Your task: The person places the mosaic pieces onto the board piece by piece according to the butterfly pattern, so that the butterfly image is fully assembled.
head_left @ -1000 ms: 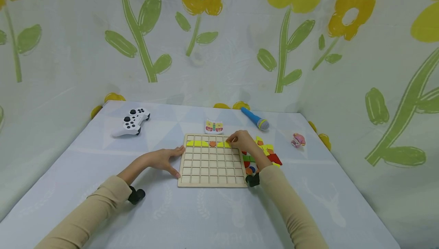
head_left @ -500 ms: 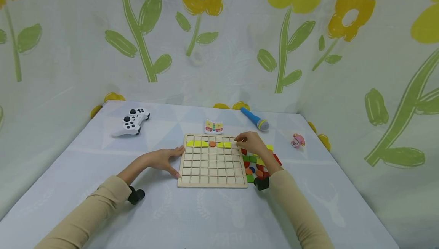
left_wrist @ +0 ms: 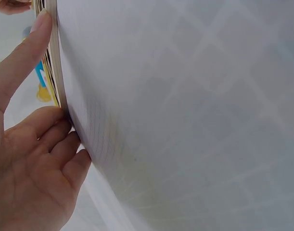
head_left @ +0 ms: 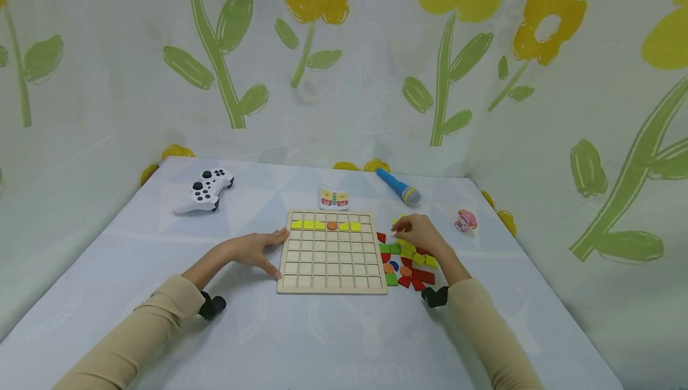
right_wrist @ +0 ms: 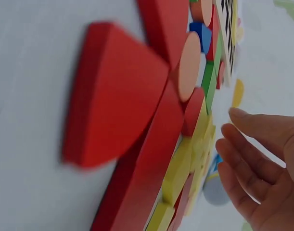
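A wooden grid board (head_left: 326,263) lies on the table. Its second row holds several yellow pieces (head_left: 306,224) and an orange round piece (head_left: 332,226). My left hand (head_left: 251,251) rests against the board's left edge, thumb near the lower corner and fingers higher up; the left wrist view shows the thumb (left_wrist: 29,53) touching the rim. My right hand (head_left: 423,233) hovers at the far end of a pile of coloured pieces, right of the board. In the right wrist view a gap shows between its thumb and fingers (right_wrist: 243,163), with nothing held there.
The pile has red blocks (right_wrist: 118,96), yellow blocks (right_wrist: 178,168), and green, blue and orange ones. Behind the board stands a butterfly picture card (head_left: 334,199). A white game controller (head_left: 206,190), a blue toy microphone (head_left: 398,186) and a pink figurine (head_left: 466,220) lie farther out.
My right hand has moved right, off the board's top right and over the loose pieces. The yellow piece it touched earlier stays in the second row. My left hand has kept its place.
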Demonstrator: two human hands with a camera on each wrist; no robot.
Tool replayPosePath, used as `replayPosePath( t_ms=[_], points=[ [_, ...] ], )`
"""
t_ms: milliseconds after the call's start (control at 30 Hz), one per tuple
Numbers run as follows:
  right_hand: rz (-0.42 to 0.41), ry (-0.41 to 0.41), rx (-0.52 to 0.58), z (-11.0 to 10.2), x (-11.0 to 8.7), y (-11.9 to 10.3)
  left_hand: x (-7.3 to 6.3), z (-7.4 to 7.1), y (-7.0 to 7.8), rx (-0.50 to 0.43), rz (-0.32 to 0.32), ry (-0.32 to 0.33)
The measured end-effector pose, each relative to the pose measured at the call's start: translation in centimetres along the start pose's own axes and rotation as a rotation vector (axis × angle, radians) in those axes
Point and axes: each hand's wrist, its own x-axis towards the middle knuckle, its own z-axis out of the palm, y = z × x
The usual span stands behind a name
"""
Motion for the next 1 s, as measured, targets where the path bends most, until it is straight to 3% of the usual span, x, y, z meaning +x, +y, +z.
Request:
replayPosePath(
  t_ms=[267,467,800,1000],
  points=[
    [0.114,-0.030,-0.018,-0.7,-1.7,1.5,0.0,0.1,0.1,0.005,-0.012,-0.004],
    [0.151,-0.031,-0.025,-0.7,-2.2,2.0,0.0,0.0,0.1,-0.005,-0.018,-0.001],
    [0.112,-0.013,-0.034,-0.3,-2.4,2.1,0.2,0.0,-0.1,0.006,-0.011,-0.002],
    [0.132,-0.004,0.002,-0.2,-2.3,2.0,0.2,0.0,-0.2,0.004,-0.009,-0.003]
  ],
)
